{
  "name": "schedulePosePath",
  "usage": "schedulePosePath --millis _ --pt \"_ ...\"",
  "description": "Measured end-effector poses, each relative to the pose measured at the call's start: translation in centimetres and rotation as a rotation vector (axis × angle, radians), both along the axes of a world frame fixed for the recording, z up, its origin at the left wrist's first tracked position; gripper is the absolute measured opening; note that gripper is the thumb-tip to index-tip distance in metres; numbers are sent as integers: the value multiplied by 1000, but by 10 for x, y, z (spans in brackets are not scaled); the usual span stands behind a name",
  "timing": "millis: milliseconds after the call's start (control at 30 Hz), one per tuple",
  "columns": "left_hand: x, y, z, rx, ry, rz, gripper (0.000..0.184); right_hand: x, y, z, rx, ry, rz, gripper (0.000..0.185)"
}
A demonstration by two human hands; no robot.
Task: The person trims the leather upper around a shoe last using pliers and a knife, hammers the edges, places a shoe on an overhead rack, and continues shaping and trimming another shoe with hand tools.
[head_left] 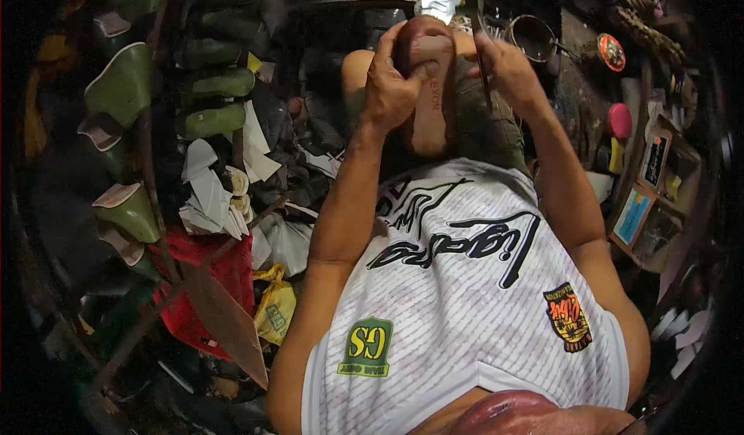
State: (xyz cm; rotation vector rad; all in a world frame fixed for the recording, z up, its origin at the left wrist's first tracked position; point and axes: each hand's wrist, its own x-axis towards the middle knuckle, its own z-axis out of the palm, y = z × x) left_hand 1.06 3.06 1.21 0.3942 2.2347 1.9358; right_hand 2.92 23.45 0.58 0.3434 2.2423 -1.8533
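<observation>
My left hand (394,78) is wrapped round a brown shoe-shaped piece (431,117), its thumb pressed on the upturned sole side. That side shows a lighter tan panel with red printed letters. The piece lies lengthwise over my lap, between my knees. In my right hand (505,72), closed just to the right of it, is a slim dark tool (479,18) with a curved metal end pointing away from me. The tool's exact kind cannot be made out. Beyond the shoe's far end sits a bright, shiny white object (439,2), too glaring to identify.
Green shoe lasts or boots (215,84) stand on the left, near white scraps (209,191), a red cloth (205,295) and a yellow plastic bag (273,303). To the right are a round tin (532,38), a red round lid (611,51) and a compartmented wooden box (643,218).
</observation>
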Motion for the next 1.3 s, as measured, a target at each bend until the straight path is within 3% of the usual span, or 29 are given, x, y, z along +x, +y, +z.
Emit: schedulePosePath --millis 33,100,133,267,333,367,400,467,500,567,600,667,700,733,800,867,900,1000,1033,1133,1267,1300 --pt "10 4 11 5 -7 -10 59 -4 3 7 -162 -60 -44 54" --pt "23 16 27 -131 468 -149 64 -3 18 19 -334 -160 -11 62" --pt "26 24 26 -124 483 -144 64 -1 31 21 -377 -175 34 62" --pt "40 41 -9 -188 627 -244 73 4 49 8 -83 -201 136 55" --pt "72 42 9 -214 412 -52 65 11 55 -2 -308 -239 32 48" --pt "82 36 3 -113 271 3 51 13 60 -2 -407 -262 -22 45" --pt "88 28 4 -114 265 -3 51 16 64 0 -410 -267 -28 45" --pt "94 13 8 150 -599 74 53 21 71 2 -343 -238 -21 43" --pt "98 8 11 151 -598 76 53 23 68 0 -250 -152 -52 38" --pt "104 2 16 544 -1015 53 58 30 56 24 -150 -74 -22 36" --pt "103 1 11 542 -1010 56 58 35 47 39 -51 0 -2 34" --pt "98 -1 -5 935 -1349 -10 58 42 25 65 -178 37 -35 30" --pt "89 5 -4 1041 -1162 -54 59 45 15 76 -157 104 -16 29" --pt "80 16 0 1041 -1160 -55 59 49 5 84 -133 170 5 29" --pt "61 34 6 1124 -814 86 61 58 -12 75 -54 278 18 26" --pt "48 29 5 1214 -756 2 62 62 -20 64 67 574 169 22" --pt "41 25 3 1303 -707 -79 62 63 -18 59 -99 438 132 19" --pt "19 8 -26 1190 -764 -56 59 51 -8 36 -209 243 4 22" --pt "16 9 -32 1120 -669 48 58 48 0 26 -213 185 6 27" --pt "12 -1 -47 1193 -779 -5 59 42 4 -2 -345 33 -56 30" --pt "13 -4 -68 1282 -841 -14 65 52 -1 -71 -253 -164 -103 33" --pt "14 -4 -71 1287 -857 -24 65 55 -3 -64 -283 -269 -118 32"
